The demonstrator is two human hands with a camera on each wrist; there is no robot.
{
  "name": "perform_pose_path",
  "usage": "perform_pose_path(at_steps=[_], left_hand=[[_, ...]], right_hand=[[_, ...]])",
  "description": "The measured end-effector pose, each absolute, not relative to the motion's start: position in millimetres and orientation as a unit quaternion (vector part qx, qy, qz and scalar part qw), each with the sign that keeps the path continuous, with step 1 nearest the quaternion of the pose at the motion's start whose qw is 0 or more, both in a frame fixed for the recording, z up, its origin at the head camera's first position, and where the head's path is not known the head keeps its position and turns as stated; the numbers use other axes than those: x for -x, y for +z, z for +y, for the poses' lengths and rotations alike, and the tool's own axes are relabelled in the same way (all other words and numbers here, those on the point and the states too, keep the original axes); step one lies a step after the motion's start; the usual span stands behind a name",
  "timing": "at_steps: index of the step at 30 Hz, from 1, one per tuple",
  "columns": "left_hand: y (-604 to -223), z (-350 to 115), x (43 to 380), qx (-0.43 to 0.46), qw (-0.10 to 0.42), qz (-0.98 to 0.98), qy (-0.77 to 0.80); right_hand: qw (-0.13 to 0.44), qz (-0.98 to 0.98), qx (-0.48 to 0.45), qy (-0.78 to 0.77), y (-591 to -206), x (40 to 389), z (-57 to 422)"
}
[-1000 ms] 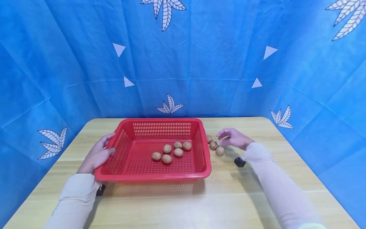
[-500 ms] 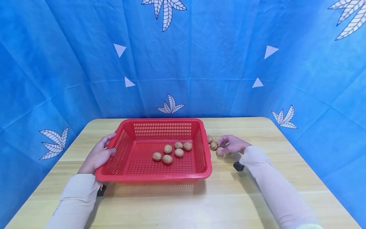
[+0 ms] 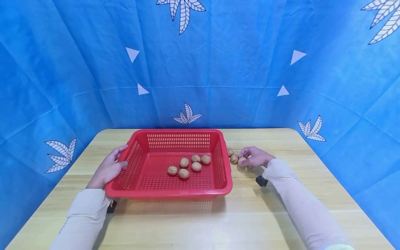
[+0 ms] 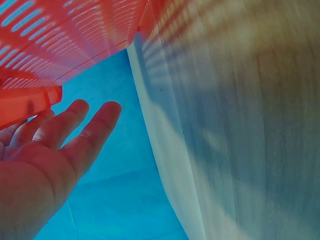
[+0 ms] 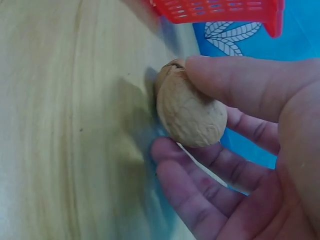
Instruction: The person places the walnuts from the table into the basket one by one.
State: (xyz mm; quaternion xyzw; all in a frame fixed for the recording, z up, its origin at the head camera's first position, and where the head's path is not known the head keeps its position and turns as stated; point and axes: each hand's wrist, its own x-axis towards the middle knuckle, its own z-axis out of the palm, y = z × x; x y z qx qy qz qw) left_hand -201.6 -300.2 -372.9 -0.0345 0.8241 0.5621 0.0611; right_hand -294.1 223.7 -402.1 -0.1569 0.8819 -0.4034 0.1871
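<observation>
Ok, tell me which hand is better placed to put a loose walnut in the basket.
The right hand, most likely: its thumb is on a walnut beside the red basket, while the left hand holds the opposite rim.

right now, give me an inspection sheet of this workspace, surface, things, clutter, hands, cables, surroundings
Surface: pale wooden table.
Things: red basket with six walnuts inside; two walnuts by its right side; held walnut.
Clutter: nothing seen, apart from a small black piece by each wrist.
Hands: left hand holds the basket's left rim; right hand pinches the held walnut.
Cables: nothing seen.
Surroundings: blue cloth behind and at both sides, with white leaves and triangles.
</observation>
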Motion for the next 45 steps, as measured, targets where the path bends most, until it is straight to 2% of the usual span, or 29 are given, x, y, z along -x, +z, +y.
perform_pose_path(at_steps=[12, 19, 40, 45], left_hand=[[-375, -295, 209, 0.031, 0.062, 0.820, 0.568], [-373, -290, 213, 0.018, 0.058, 0.823, 0.565], [-374, -301, 206, 0.019, 0.054, 0.830, 0.554], [-372, -303, 203, 0.022, 0.056, 0.834, 0.549]], right_hand=[[0.173, 0.851, 0.166, -0.468, -380, 293, 230], [0.143, 0.856, 0.176, -0.465, -358, 294, 227], [0.152, 0.840, 0.180, -0.488, -313, 299, 169], [0.138, 0.846, 0.191, -0.479, -310, 299, 153]])
